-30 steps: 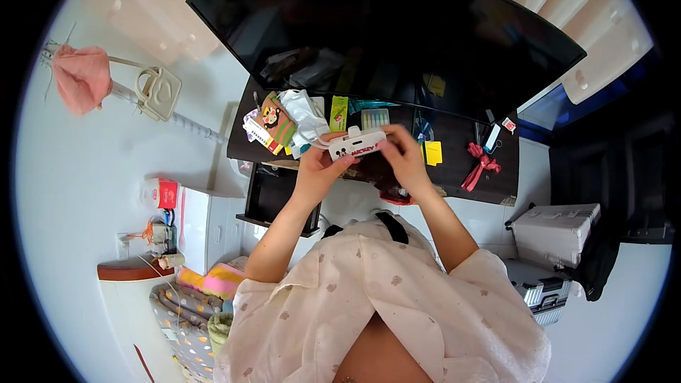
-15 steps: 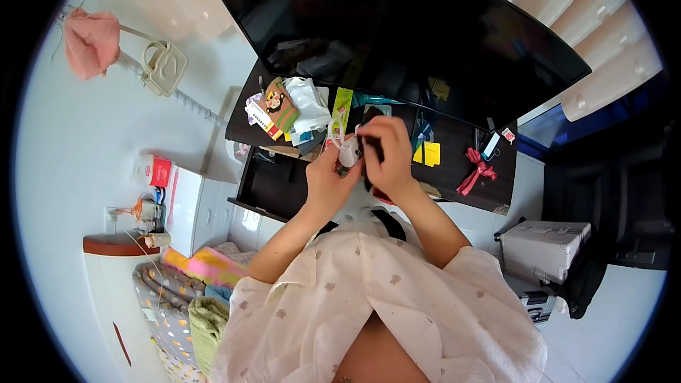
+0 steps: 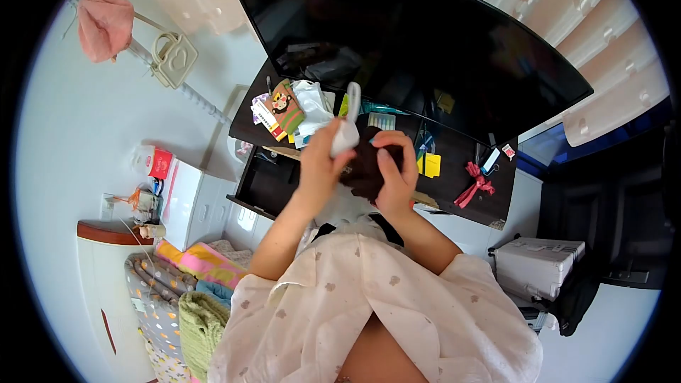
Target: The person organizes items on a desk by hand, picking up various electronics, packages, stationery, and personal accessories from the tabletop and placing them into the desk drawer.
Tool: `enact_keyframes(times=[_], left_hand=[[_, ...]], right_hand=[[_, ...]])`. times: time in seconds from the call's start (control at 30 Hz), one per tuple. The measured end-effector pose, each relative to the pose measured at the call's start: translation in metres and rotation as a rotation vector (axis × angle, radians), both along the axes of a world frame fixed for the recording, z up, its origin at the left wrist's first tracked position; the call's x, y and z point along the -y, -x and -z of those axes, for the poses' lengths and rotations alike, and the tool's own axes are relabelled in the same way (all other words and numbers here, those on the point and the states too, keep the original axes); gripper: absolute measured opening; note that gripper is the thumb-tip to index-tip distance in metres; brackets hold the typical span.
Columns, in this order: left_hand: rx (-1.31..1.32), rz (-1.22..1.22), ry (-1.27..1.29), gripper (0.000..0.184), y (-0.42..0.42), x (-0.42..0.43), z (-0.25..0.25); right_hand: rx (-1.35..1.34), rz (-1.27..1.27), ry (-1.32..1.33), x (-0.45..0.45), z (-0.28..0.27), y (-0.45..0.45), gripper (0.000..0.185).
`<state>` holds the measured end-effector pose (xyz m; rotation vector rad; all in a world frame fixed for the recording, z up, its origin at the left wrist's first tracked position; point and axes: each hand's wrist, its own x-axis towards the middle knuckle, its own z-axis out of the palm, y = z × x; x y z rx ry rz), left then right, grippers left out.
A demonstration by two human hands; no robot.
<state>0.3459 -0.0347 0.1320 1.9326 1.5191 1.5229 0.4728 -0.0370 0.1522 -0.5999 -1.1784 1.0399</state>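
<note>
My left hand [image 3: 319, 167] is closed round a small white rounded object with a loop [image 3: 345, 137]; the loop sticks up above my fingers, and I cannot tell its kind. Close beside it, a dark brown soft piece, like fabric [image 3: 365, 170], hangs from my right hand [image 3: 399, 179], pinched between thumb and fingers. Both hands are in front of my body, over the front edge of the dark desk [image 3: 461, 135]. Below and left of them a desk drawer [image 3: 273, 191] stands pulled out.
A large black screen [image 3: 425, 42] stands along the back of the desk. At the left lie a brown patterned pouch [image 3: 286, 108] and a white plastic bag [image 3: 312, 110]. Yellow notes [image 3: 430, 164] and a red bow [image 3: 475, 186] lie at the right. A silver suitcase [image 3: 535, 266] stands on the floor.
My hands have drawn slightly apart. The white object has moved up with its loop raised, and the brown piece now shows more fully, hanging from my right hand. The view has shifted slightly.
</note>
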Motion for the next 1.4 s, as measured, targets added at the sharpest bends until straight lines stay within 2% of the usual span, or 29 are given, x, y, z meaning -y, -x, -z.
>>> enact_keyframes(times=[0.03, 0.1, 0.13, 0.23, 0.3, 0.4, 0.43, 0.5, 0.53, 0.63, 0.67, 0.8, 0.87, 0.97, 1.0, 1.03, 1.1, 1.13, 1.17, 1.23, 1.3, 1.33, 1.37, 1.4], left_hand=[[-0.094, -0.017, 0.021, 0.051, 0.008, -0.007, -0.008], [-0.101, 0.045, 0.09, 0.052, 0.019, -0.009, -0.012], [-0.101, 0.042, 0.089, 0.052, 0.021, -0.009, -0.014], [-0.103, 0.055, 0.03, 0.055, 0.022, 0.0, -0.023], [0.092, 0.104, 0.146, 0.057, 0.021, 0.008, -0.028], [0.127, 0.127, 0.282, 0.058, 0.02, 0.02, -0.038], [0.129, 0.124, 0.287, 0.058, 0.019, 0.023, -0.04], [0.158, 0.156, 0.159, 0.058, 0.014, 0.026, -0.043], [0.257, 0.152, 0.098, 0.054, 0.01, 0.028, -0.045], [0.354, 0.195, 0.079, 0.051, 0.015, 0.028, -0.042], [0.265, 0.175, 0.023, 0.047, 0.016, 0.029, -0.045], [0.22, 0.174, -0.016, 0.048, 0.019, 0.03, -0.043], [-0.116, 0.123, -0.003, 0.048, 0.021, 0.028, -0.045], [0.302, 0.405, 0.292, 0.044, 0.032, 0.034, -0.038], [0.153, 0.351, 0.19, 0.045, 0.036, 0.034, -0.029], [0.152, 0.353, 0.194, 0.045, 0.033, 0.037, -0.031], [-0.035, 0.064, -0.051, 0.045, 0.026, 0.042, -0.039], [0.09, 0.075, -0.081, 0.048, 0.027, 0.042, -0.032], [0.093, 0.068, -0.08, 0.048, 0.028, 0.043, -0.032], [0.432, 0.189, -0.134, 0.052, 0.029, 0.049, -0.038], [0.451, 0.244, -0.137, 0.057, 0.029, 0.051, -0.044], [0.51, 0.289, -0.144, 0.057, 0.028, 0.052, -0.046], [0.568, 0.337, -0.151, 0.057, 0.027, 0.053, -0.048], [0.532, 0.338, -0.163, 0.056, 0.027, 0.053, -0.05]], right_hand=[[0.003, -0.002, 0.0, 0.001, -0.002, -0.005, 0.01], [0.034, -0.018, -0.211, 0.0, -0.005, -0.015, 0.011], [0.099, 0.082, -0.215, -0.003, -0.004, -0.019, 0.013], [0.156, 0.265, -0.022, -0.011, -0.006, -0.019, 0.012], [0.186, 0.272, -0.051, -0.015, -0.004, -0.019, 0.014], [0.318, 0.273, -0.293, -0.015, -0.009, -0.017, 0.022], [0.319, 0.269, -0.289, -0.015, -0.012, -0.015, 0.022], [0.43, 0.289, -0.371, -0.014, -0.02, -0.01, 0.022], [0.429, 0.294, -0.386, -0.014, -0.022, -0.008, 0.023], [0.468, 0.28, -0.441, -0.009, -0.025, -0.004, 0.024], [0.46, 0.289, -0.466, -0.009, -0.026, -0.003, 0.025], [0.501, 0.261, -0.489, -0.003, -0.031, 0.005, 0.025], [0.54, 0.17, -0.596, 0.005, -0.038, 0.014, 0.029], [0.702, 0.106, -0.817, 0.026, -0.047, 0.027, 0.038], [0.692, 0.129, -0.808, 0.026, -0.046, 0.025, 0.033], [0.692, 0.131, -0.803, 0.02, -0.043, 0.021, 0.033], [0.593, 0.275, -0.61, -0.002, -0.036, 0.009, 0.025], [0.593, 0.292, -0.51, -0.01, -0.035, 0.002, 0.024], [0.592, 0.308, -0.407, -0.017, -0.033, -0.005, 0.023], [0.549, 0.333, -0.232, -0.03, -0.027, -0.02, 0.017], [0.285, 0.218, 0.012, -0.027, -0.023, -0.024, 0.017], [0.076, 0.032, 0.213, -0.023, -0.025, -0.026, 0.025], [0.082, 0.027, 0.216, -0.018, -0.03, -0.026, 0.025], [-0.116, -0.141, 0.279, -0.014, -0.038, -0.022, 0.031]])
